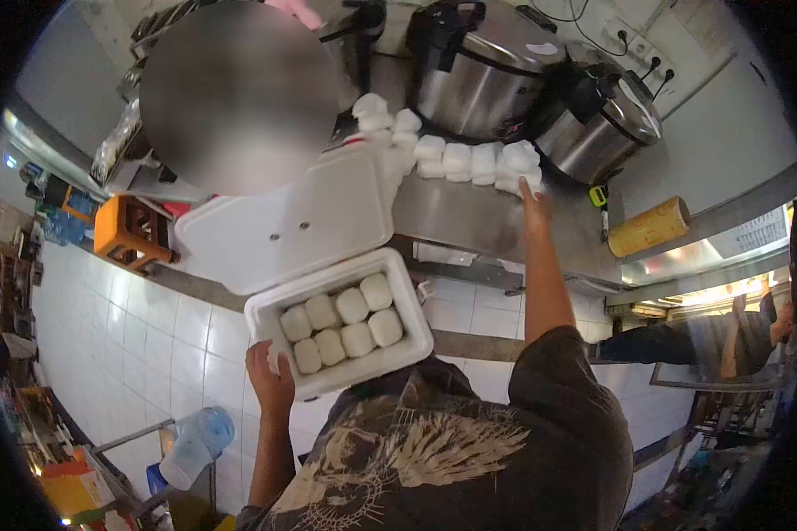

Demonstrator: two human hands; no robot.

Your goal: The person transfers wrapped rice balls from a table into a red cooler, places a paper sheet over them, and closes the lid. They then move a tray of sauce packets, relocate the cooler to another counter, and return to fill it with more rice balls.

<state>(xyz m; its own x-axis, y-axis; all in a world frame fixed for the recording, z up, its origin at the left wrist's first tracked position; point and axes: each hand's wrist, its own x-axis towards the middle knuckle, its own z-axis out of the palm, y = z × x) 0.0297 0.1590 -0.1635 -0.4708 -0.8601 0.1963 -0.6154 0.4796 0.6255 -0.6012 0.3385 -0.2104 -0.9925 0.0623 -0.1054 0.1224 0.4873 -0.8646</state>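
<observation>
My left hand (271,375) rests at the left end of an open white cooler box (364,376), its fingers curled near the rim; what they grip is too small to tell. Inside the box lie several round white wrapped bundles (352,304). My right hand (535,205) reaches to the right end of a row of white wrapped packs (457,157) on the steel counter (469,214). Its fingertips touch the last pack (520,157). The white lid (279,217) leans open behind the box.
Large steel cookers (485,80) stand behind the packs. A yellow roll (649,227) lies at the counter's right. Left are an orange stool (129,230) and, lower, a water bottle (205,434). Another person (735,336) appears at far right; someone's pink-clad part shows at the top.
</observation>
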